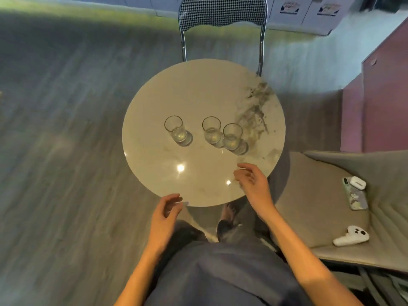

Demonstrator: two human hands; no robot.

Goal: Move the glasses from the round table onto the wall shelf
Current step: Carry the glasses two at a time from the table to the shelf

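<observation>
Three clear glasses stand upright on the round marble table (pixel 198 85). The left glass (pixel 176 131) stands alone; the middle glass (pixel 212 131) and the right glass (pixel 232 136) stand close together, nearly touching. My left hand (pixel 164 217) hovers at the table's near edge, fingers apart, holding nothing. My right hand (pixel 254 184) is over the table's near right part, fingers spread and empty, a short way below the right glass. No wall shelf is in view.
A metal chair with a houndstooth back (pixel 221 14) stands behind the table. At right, a grey padded seat (pixel 313 195) carries a phone (pixel 356 196), an earbud case (pixel 357 182) and a white controller (pixel 352 236). A pink cabinet (pixel 384 107) stands at far right. Wood floor lies to the left.
</observation>
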